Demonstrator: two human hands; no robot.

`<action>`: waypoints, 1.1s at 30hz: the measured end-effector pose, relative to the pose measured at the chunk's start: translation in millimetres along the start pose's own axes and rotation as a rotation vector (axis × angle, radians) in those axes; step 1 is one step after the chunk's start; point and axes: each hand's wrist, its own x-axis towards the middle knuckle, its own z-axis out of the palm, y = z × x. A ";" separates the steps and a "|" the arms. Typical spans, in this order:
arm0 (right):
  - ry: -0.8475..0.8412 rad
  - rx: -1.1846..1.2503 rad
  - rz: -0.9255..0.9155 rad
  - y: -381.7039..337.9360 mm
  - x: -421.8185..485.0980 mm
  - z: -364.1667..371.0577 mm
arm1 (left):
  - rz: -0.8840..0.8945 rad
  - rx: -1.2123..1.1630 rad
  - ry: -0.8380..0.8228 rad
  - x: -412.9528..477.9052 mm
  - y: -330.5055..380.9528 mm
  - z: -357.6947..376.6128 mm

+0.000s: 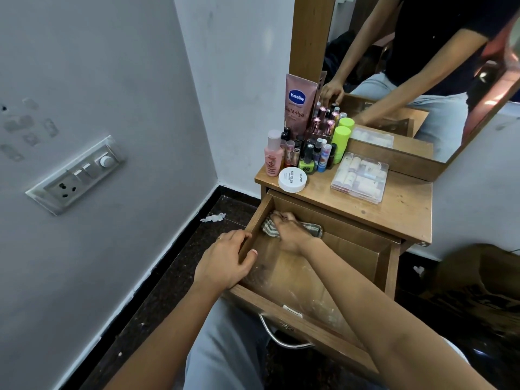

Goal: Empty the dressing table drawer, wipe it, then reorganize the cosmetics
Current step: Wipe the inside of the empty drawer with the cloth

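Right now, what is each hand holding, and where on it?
The left hand grips the drawer by its left side wall; the right hand holds the striped cloth from above, bunched beneath it.

Wooden drawer [284, 275] open, dusty; striped cloth [269, 229] in far-left corner; cosmetics [312, 147] clustered on tabletop [399, 211].

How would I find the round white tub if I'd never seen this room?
Look at the wooden dressing table top; a crowd of small bottles stands at its left end. The round white tub sits at the front of that crowd, beside the pink bottle. It is the only low, flat one, with NAIL POLISH on its lid.
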 end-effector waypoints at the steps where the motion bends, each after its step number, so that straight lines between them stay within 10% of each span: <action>1: -0.001 -0.003 0.014 0.0 0.7 0.3 | -0.003 -0.007 0.001 0.3 -0.1 0.2; 19: -0.143 0.009 -0.329 2.9 -64.2 45.6 | -0.034 -0.015 0.000 0.2 -0.1 -0.1; 33: 0.027 0.038 -0.016 4.0 8.3 10.5 | -0.048 -0.031 0.028 0.2 1.1 -0.9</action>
